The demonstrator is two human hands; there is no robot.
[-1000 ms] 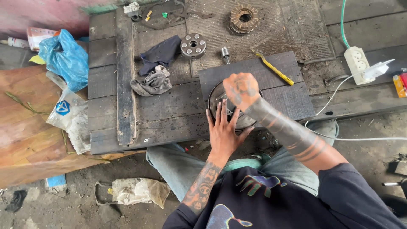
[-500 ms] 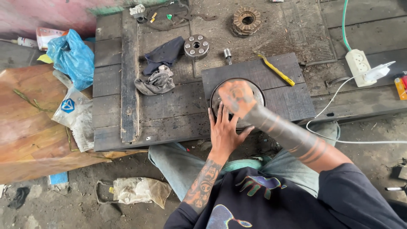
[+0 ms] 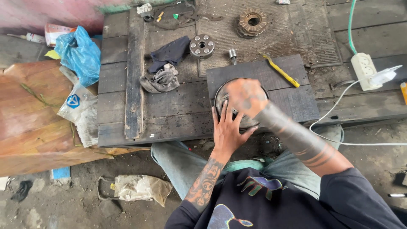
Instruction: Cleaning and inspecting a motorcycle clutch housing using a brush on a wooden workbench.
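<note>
Left hand open, flat against round metal disc; right hand blurred on top, grip unclear. Beyond hands: two gear parts, one yellow tool. Far left: one blue bag, contents hidden.

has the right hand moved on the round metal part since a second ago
Yes. The right hand has shifted left across the round metal part, away from the yellow tool. The left hand is flat on the part's near edge.

Round grey metal disc looks dull and smooth on a rough, matt dark wooden board; crumpled grey cloth rag nearby.
</note>
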